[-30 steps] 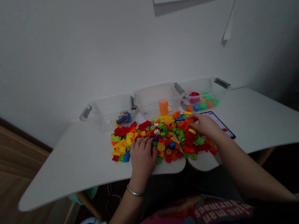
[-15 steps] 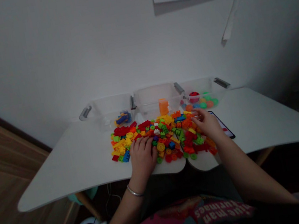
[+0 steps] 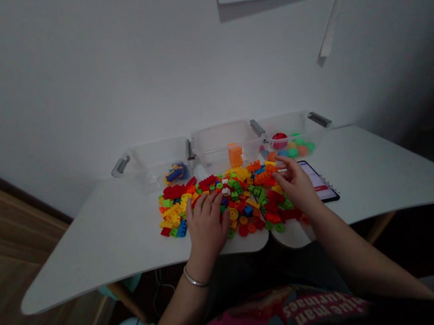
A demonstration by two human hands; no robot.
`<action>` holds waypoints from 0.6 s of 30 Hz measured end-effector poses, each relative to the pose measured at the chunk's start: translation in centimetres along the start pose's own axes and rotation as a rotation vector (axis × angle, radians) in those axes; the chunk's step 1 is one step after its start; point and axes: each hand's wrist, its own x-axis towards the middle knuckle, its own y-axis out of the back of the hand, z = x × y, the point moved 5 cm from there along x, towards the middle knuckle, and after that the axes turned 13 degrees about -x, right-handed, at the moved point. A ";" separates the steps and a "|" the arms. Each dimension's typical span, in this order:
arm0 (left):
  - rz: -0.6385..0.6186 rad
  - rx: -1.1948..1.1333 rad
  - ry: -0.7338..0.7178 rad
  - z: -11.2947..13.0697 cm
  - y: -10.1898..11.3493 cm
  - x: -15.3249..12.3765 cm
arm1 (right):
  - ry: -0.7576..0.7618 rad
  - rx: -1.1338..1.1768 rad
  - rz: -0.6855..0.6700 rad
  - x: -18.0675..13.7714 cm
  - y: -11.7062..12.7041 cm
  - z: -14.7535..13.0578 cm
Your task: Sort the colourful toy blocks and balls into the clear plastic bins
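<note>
A loose heap of colourful toy building bricks lies on the white table. Over its left middle rests my left hand, palm down with the fingers spread, touching bricks; nothing shows in its grasp. My right hand is at the right side of the heap, thumb and index finger apart beside the orange bricks. No brick is visible between those fingers. Yellow bricks lie left of my left hand, and red bricks lie below my right hand's fingertips.
Three clear plastic bins stand along the wall: the left bin holds a blue-and-yellow toy, the middle bin shows an orange block, the right bin has coloured balls. A phone lies right of my right hand. The table has a front seam.
My right hand has shifted slightly left, uncovering more of the phone. My left hand stays nearly in place over the bricks. The whole view has moved a little.
</note>
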 end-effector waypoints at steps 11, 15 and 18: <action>-0.204 -0.565 0.037 2.2 -1.9 5.7 | 0.098 0.155 -0.185 -2.5 -3.5 -4.2; -0.169 -0.747 0.143 -0.3 -1.2 6.8 | 0.062 0.175 -0.194 -2.2 -2.9 -3.4; 0.026 -0.826 0.251 -4.0 1.0 8.0 | 0.054 0.088 -0.172 -1.8 -1.8 -2.5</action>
